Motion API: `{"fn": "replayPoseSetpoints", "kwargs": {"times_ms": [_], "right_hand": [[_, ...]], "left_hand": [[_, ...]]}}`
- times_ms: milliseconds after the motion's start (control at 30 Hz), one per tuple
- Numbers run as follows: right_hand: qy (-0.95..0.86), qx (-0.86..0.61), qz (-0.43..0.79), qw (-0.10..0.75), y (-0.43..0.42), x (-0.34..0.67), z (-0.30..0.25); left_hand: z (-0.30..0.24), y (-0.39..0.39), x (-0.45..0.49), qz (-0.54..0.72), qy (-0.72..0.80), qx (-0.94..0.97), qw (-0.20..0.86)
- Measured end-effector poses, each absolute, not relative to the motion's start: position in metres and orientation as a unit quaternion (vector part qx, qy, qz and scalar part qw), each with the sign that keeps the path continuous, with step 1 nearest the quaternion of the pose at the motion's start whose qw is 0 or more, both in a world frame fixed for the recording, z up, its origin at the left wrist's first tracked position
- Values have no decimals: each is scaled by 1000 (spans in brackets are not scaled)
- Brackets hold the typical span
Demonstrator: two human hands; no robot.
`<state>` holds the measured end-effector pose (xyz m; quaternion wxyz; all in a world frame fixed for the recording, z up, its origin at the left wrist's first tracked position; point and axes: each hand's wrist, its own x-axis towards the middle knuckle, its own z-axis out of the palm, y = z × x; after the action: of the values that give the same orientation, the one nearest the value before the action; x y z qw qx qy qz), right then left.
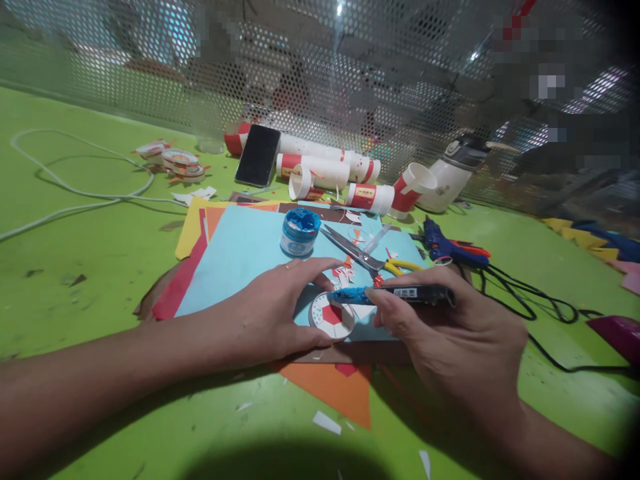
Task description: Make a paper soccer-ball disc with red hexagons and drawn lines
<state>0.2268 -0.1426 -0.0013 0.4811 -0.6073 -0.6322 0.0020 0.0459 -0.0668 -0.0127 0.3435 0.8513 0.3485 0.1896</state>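
Observation:
My left hand (280,303) curls round a small round white piece with a red centre (331,315), thumb and forefinger holding its rim on a light blue paper sheet (240,257). My right hand (450,333) grips a black brush handle (423,294); its blue-smeared tip (345,296) rests at the top edge of the round piece. An open pot of blue paint (299,231) stands just beyond my left hand.
Scissors with yellow handles (367,257) and a blue glue gun (447,248) with a black cord lie behind my right hand. Red-and-white paper cups (325,172), a phone (258,155) and a white bottle (453,175) line the mesh wall. Coloured paper sheets (333,387) overlap on the green table (75,247).

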Motion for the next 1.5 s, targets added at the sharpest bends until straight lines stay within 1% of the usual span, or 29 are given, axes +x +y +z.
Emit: {"fn": "replayPoseSetpoints", "kwargs": {"times_ms": [133, 233, 367, 467, 600, 800, 967, 1133, 1500], "right_hand": [[-637, -605, 9, 477, -143, 228, -1], [-618, -600, 25, 507, -145, 229, 4], [-586, -613, -18, 529, -152, 231, 12], [-580, -621, -12, 528, -155, 232, 14], [-606, -605, -3, 516, -152, 234, 11], [-644, -591, 53, 483, -147, 234, 9], [-667, -577, 38, 470, -145, 235, 8], [-665, -600, 44, 443, -146, 235, 8], [-674, -595, 41, 437, -146, 236, 7]], "left_hand": [[-11, -66, 46, 188, 354, 846, 352], [-11, -66, 45, 198, 335, 852, 351], [-11, -67, 45, 191, 342, 853, 346], [-11, -68, 45, 181, 359, 848, 345], [-11, -68, 45, 182, 357, 848, 345], [-12, -68, 45, 201, 338, 852, 347], [-12, -68, 45, 197, 351, 846, 349], [-12, -68, 44, 199, 337, 851, 351], [-13, -67, 44, 213, 314, 863, 334]]}}
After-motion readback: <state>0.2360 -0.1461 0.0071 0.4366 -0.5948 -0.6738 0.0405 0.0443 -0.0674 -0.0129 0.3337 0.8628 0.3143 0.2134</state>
